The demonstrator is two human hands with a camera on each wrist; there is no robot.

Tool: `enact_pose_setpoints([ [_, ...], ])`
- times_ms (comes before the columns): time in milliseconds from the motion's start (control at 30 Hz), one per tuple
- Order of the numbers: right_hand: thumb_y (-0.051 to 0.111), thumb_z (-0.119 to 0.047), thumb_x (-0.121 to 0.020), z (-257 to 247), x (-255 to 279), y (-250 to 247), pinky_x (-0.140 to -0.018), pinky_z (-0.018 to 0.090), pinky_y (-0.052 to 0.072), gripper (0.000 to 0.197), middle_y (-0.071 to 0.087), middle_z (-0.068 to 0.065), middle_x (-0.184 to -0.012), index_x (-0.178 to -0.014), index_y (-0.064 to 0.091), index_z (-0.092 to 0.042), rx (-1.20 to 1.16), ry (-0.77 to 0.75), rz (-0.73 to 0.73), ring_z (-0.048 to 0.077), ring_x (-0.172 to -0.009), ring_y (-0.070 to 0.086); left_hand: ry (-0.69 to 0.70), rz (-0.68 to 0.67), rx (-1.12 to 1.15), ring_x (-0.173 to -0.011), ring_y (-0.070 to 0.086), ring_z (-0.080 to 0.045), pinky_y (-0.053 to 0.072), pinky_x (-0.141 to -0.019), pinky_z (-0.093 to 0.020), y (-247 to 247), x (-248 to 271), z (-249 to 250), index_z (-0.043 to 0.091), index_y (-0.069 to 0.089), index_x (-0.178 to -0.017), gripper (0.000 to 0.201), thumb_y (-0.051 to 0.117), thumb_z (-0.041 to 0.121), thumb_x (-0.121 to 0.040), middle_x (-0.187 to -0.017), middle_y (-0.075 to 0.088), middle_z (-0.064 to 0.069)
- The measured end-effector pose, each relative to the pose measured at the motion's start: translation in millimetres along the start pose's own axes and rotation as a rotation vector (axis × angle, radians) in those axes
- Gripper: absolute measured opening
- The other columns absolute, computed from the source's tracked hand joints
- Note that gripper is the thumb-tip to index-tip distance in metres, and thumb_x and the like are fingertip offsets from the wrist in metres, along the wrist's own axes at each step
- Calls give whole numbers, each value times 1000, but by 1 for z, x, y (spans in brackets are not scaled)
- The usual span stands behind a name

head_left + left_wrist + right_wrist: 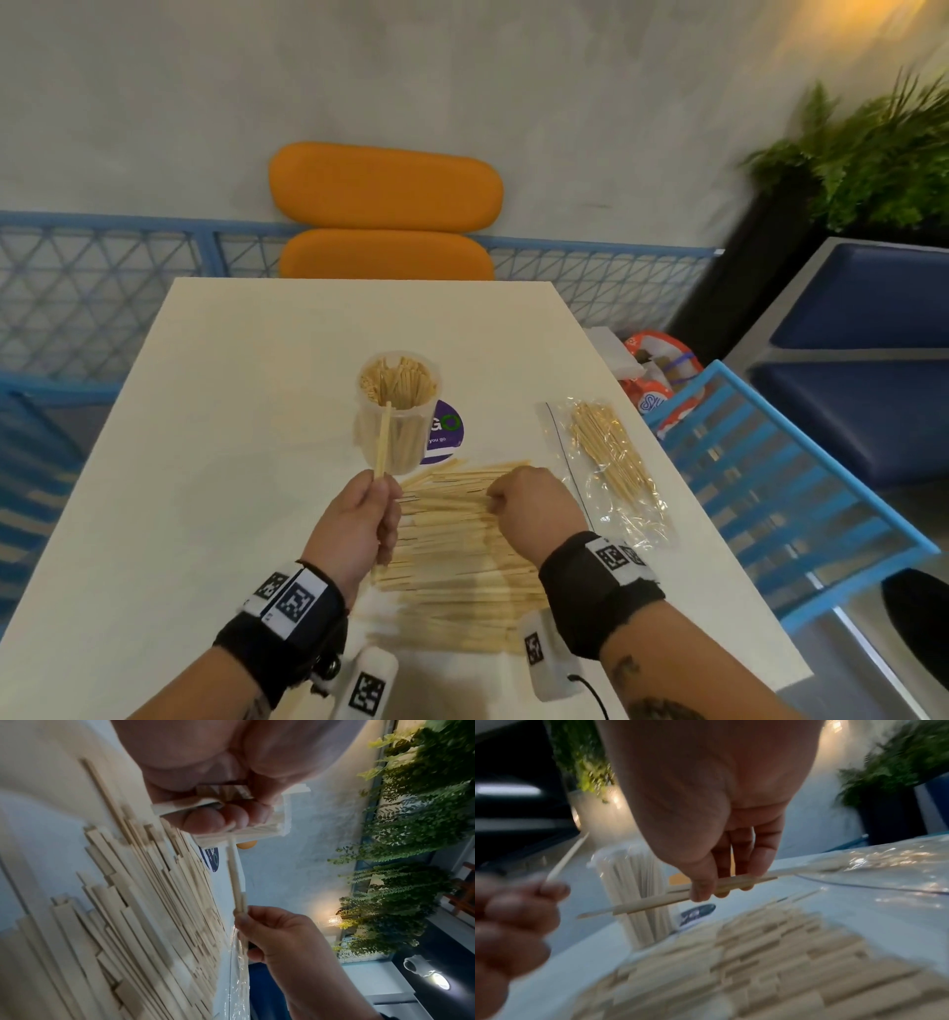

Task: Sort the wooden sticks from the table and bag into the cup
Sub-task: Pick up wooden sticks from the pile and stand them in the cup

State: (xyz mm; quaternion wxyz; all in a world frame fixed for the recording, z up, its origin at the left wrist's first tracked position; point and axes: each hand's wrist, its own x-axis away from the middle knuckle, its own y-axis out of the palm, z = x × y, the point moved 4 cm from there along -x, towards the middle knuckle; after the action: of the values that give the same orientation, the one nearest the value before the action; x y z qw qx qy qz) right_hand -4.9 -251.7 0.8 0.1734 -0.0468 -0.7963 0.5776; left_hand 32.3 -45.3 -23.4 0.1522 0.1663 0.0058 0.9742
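Note:
A clear plastic cup [398,411] packed with wooden sticks stands mid-table. In front of it lies a wide pile of flat wooden sticks [462,560]. My left hand [379,488] is raised just before the cup and grips a few sticks [382,442] upright; the left wrist view shows the fingers [205,819] curled round their ends. My right hand [495,502] hovers over the pile's far edge, its thumb and fingers pinching a couple of sticks [654,903] level. A clear zip bag [606,462] holding thin sticks lies to the right.
A purple round sticker [445,431] is on the white table [231,411] behind the cup. An orange chair [385,226] stands at the far edge. A blue chair [770,488] and a red-and-white bag [662,380] are beside the right edge.

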Motion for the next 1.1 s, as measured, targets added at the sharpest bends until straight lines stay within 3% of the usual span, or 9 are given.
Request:
enact_pose_setpoints([
  [233, 69, -28, -90, 19, 23, -25, -61, 27, 44, 22, 59, 3, -71, -86, 75, -7, -495, 153, 51, 12, -63, 50, -74, -55, 88, -67, 63, -21, 53, -63, -37, 38, 1, 0, 10, 59, -98, 27, 36, 17, -108, -87, 70, -10],
  [367, 75, -18, -85, 2, 39, -23, -56, 18, 44, 9, 66, -7, -70, -80, 79, -12, -821, 150, -9, 5, -62, 54, -31, -142, 31, -92, 72, -17, 58, -80, -35, 70, 5, 8, 16, 69, -101, 27, 42, 19, -107, -105, 75, 2],
  [467, 72, -13, -87, -6, 44, -19, -51, 12, 42, 22, 70, -22, -85, -65, 72, -15, -932, 153, -62, -6, -56, 55, -32, -154, 76, -84, 70, -17, 56, -79, -39, 82, 9, 15, 23, 75, -95, 28, 49, 20, -104, -100, 76, 1],
  [533, 70, -10, -88, -7, 45, -18, -51, 10, 42, 15, 69, -23, -96, -74, 74, -8, -982, 160, -67, -10, -55, 56, -54, -163, 106, -81, 68, -22, 53, -73, -38, 85, 8, 14, 25, 77, -94, 28, 51, 23, -104, -101, 76, -1],
  [700, 77, -18, -84, -10, 41, -20, -87, 24, 55, 12, 75, -14, -102, -93, 81, -10, -802, 70, -10, -11, -87, 65, -118, -215, 107, -80, 60, -23, 45, -69, -34, 82, 3, 8, 18, 72, -99, 27, 46, 26, -106, -97, 74, -8],
  [800, 82, -25, -79, -15, 40, -22, -64, 17, 47, 9, 71, -19, -69, -72, 79, -20, -580, 13, 13, -8, -60, 60, -91, -190, 49, -70, 56, -17, 38, -52, -25, 78, 3, 12, 15, 64, -93, 28, 42, 24, -107, -84, 68, -4],
  [867, 84, -34, -75, -16, 40, -29, -57, 11, 41, 20, 65, -20, -58, -64, 71, -25, -528, 26, 67, -6, -56, 58, -74, -169, 20, -66, 56, -18, 44, -58, -28, 72, 1, 12, 14, 60, -91, 28, 40, 23, -108, -80, 66, -6],
  [967, 80, -45, -79, -16, 34, -51, -67, 18, 46, 34, 67, -11, -86, -103, 67, -24, -595, 54, 259, 2, -75, 62, -91, -185, -8, -63, 62, -21, 50, -71, -38, 64, 1, 10, 12, 59, -94, 27, 38, 22, -108, -76, 68, -4],
  [1100, 62, -39, -96, -37, 19, -73, -89, 22, 46, 59, 52, -17, -133, -149, 37, -30, -667, -112, 330, 6, -107, 59, -49, -276, -88, -49, 38, -12, 38, -51, -25, 65, 4, 9, 11, 56, -92, 26, 38, 21, -108, -66, 49, 0],
])
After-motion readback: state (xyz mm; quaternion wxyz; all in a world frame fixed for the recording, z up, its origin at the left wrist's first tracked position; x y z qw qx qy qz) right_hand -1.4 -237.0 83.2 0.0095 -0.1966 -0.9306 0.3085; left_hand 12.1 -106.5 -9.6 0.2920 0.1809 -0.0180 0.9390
